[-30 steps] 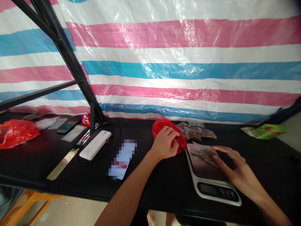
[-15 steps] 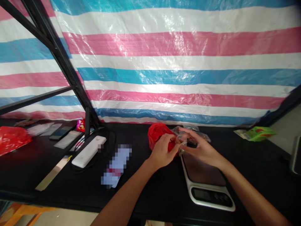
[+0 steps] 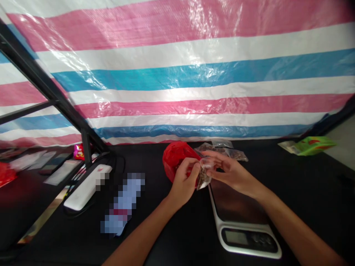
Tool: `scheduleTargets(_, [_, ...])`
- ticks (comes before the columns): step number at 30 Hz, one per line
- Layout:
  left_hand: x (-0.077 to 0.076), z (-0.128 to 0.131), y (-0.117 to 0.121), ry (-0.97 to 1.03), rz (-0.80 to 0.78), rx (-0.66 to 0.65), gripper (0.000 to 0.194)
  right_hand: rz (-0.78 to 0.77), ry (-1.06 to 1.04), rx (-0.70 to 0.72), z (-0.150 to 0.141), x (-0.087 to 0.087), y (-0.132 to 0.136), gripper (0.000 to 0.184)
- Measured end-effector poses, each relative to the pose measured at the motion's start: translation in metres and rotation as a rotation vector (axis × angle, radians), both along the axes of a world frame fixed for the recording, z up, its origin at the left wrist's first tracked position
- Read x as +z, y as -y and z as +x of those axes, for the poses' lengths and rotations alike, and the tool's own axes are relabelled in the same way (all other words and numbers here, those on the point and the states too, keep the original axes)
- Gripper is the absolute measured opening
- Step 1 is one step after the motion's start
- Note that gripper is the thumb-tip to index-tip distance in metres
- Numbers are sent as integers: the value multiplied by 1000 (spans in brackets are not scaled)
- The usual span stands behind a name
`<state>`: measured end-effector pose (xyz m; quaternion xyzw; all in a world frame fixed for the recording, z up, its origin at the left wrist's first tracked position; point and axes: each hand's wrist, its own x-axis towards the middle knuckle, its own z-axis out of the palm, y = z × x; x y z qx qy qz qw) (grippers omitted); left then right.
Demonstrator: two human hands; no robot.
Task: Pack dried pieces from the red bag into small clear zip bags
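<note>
A small clear plastic bag [image 3: 204, 178] with brownish bits in its lower part is held up between my two hands. My left hand [image 3: 186, 179] pinches its left side with thumb and fingers. On the other side, my right hand [image 3: 229, 170] grips its upper edge. Just behind my left hand sits a crumpled red plastic bag [image 3: 174, 157], its opening partly hidden by my fingers. Below my right hand lies a kitchen scale [image 3: 238, 207] with a dark plate and a grey display. More clear bags with brown contents [image 3: 235, 153] lie behind my right hand.
On the black table [image 3: 155, 221] to the left are a white power strip [image 3: 87, 188] with a cable and a blurred bluish item [image 3: 123, 203]. A green packet [image 3: 316, 146] lies far right. A black metal frame [image 3: 66, 111] and striped sheeting [image 3: 194, 81] stand behind.
The small clear bag now hangs lower and shows its brown contents more plainly between my hands. The view has tilted down and shifted to the right.
</note>
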<state>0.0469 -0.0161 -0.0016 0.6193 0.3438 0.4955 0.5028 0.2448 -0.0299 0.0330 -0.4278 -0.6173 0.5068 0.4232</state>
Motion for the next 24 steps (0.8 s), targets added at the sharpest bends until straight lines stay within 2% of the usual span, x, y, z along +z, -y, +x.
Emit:
scheduleTargets(2, [-1, 1, 3, 25, -44, -2, 31, 1, 12, -59, -2, -2, 1, 59])
scheduleTargets(5, [2, 1, 6, -30, 15, 16, 29, -26, 14, -108, -9, -4, 2, 56])
scheduleTargets(7, [6, 1, 7, -49, 18, 50, 28, -67, -12, -78, -14, -4, 3, 59])
scheduleTargets(9, [9, 1, 5, -19, -46, 88, 31, -89, -52, -31, -18, -3, 5, 59])
scheduleTargets(12, [11, 0, 1, 33, -141, 113, 37, -68, -74, -35, -21, -4, 6, 41])
scheduleTargets(15, [12, -2, -2, 31, -140, 136, 38, -52, -78, -71, -22, -8, 4, 28])
scheduleTargets(19, [11, -4, -1, 27, -146, 152, 38, -120, -139, -78, -19, -12, 2, 30])
scheduleTargets(24, [8, -3, 1, 42, -126, 95, 35, -127, -174, -75, -16, -9, 4, 29])
